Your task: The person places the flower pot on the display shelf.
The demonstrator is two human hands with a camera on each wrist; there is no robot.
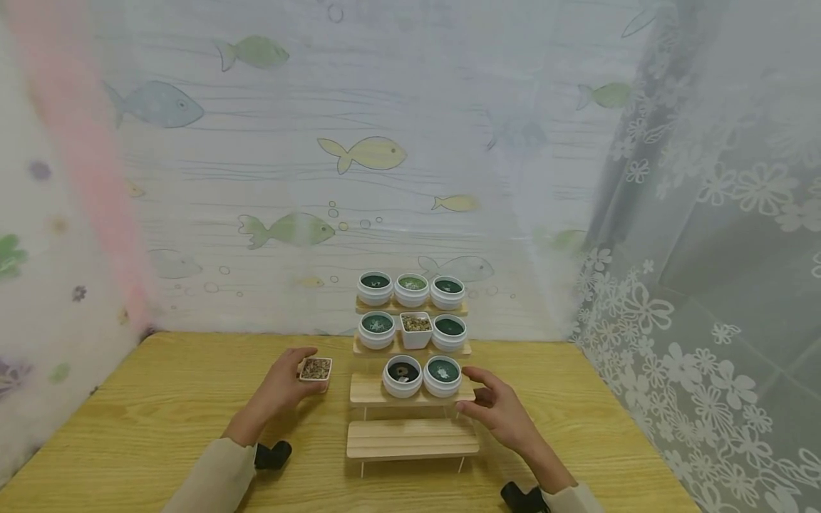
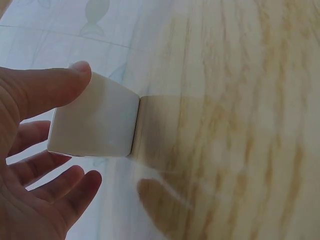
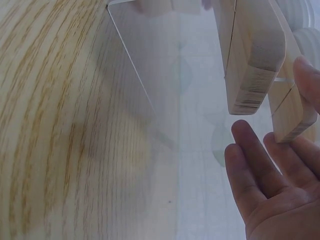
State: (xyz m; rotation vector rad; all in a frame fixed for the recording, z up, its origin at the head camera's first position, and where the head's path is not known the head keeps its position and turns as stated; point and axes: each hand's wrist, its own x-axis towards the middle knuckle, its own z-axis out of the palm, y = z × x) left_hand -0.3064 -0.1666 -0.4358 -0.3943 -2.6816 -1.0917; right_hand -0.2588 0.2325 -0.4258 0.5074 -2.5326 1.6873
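Observation:
At the left of the wooden stand, my left hand [image 1: 286, 381] holds a small square white bowl [image 1: 316, 370] of dried flakes, the thumb on one side and fingers round the other. In the left wrist view the square bowl [image 2: 97, 117] has its base against the wooden tabletop. My right hand [image 1: 499, 410] is at the right end of the third shelf [image 1: 367, 390], its fingers spread loosely beside a round white bowl [image 1: 442, 376] with dark green contents. The right wrist view has those fingers [image 3: 255, 170] close to the shelf ends.
Beside that round bowl stands another with dark contents [image 1: 402, 376]. Two higher shelves bear several round bowls and a square bowl of dried flakes [image 1: 416, 330]. The lowest shelf [image 1: 412, 437] is bare wood. A fish-patterned curtain [image 1: 385, 199] hangs behind the table [image 1: 192, 399].

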